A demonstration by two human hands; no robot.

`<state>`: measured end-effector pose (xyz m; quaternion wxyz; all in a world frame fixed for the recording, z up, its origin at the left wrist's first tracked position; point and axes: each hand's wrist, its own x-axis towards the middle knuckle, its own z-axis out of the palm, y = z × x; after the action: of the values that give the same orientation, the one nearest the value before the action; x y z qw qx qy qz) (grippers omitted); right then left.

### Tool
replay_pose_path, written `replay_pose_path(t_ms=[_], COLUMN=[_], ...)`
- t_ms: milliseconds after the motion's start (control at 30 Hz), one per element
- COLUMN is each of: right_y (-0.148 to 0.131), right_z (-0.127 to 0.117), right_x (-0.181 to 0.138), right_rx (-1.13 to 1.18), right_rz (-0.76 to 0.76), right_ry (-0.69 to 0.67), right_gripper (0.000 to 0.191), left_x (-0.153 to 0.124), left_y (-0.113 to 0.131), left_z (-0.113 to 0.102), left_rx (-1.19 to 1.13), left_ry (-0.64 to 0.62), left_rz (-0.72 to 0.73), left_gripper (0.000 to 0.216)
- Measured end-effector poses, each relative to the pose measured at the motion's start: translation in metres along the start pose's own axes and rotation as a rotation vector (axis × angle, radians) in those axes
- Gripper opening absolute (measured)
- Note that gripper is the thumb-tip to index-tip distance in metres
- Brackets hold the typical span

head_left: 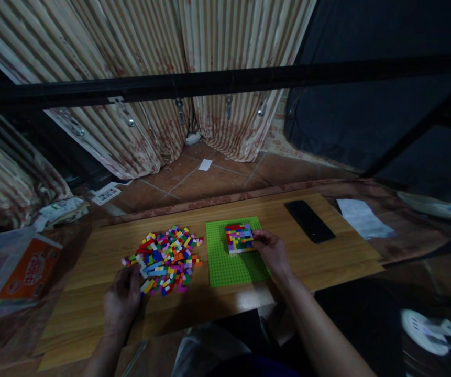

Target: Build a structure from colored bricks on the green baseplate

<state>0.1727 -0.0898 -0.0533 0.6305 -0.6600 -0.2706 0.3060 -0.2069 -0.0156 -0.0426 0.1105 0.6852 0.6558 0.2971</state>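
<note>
The right hand (273, 253), at the side of the block (238, 239) on the plate (219, 269), should steady it gently, while the left hand (123, 296) should pick lightly from the pile (177, 256), though I cannot tell either grip.

A wooden table (87, 272) carries loose bricks (172, 256), a green baseplate (225, 271) and a black slab (309, 221).

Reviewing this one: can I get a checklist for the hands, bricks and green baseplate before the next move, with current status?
1. Green baseplate on the table: ok.
2. Brick build on the baseplate: ok.
3. Right hand at the build's right side: ok.
4. Left hand at the loose brick pile: ok.
5. Brick in left hand: cannot tell, fingers hidden.
6. Loose bricks sorted by colour: not ok, mixed.
</note>
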Motion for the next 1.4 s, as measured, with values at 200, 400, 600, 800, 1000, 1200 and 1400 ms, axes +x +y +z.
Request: replay_pose_path(t_ms=[200, 400, 600, 800, 1000, 1200, 1400], right_y=[0.001, -0.001, -0.003, -0.012, -0.022, -0.019, -0.011], right_z=[0.002, 0.000, -0.010, -0.004, 0.035, 0.063, 0.065], right_x=[0.002, 0.001, -0.010, -0.038, -0.080, -0.098, -0.099], right_rx=[-0.027, -0.023, 0.030, -0.038, -0.322, -0.449, -0.494], right_rz=[-0.018, -0.051, -0.072, -0.161, -0.325, -0.446, -0.471], right_ry=[-0.016, -0.010, 0.090, 0.091, -0.262, -0.436, -0.470], right_gripper=[0.027, 0.029, 0.034, 0.033, 0.022, 0.024, 0.024], left_x=[0.000, 0.000, -0.001, -0.004, -0.005, -0.007, -0.007], left_y=[0.003, 0.003, 0.005, 0.008, 0.008, 0.011, 0.009], left_z=[-0.002, 0.000, -0.001, 0.000, 0.000, -0.002, 0.000], left_rx=[-0.025, -0.036, -0.051, -0.112, -0.126, -0.150, -0.153], left_ry=[0.008, 0.052, 0.040, 0.059, 0.046, 0.036, 0.037], left_rz=[0.035, 0.067, 0.061, 0.074, 0.076, 0.066, 0.071], left_gripper=[0.027, 0.027, 0.029, 0.027, 0.025, 0.025, 0.026])
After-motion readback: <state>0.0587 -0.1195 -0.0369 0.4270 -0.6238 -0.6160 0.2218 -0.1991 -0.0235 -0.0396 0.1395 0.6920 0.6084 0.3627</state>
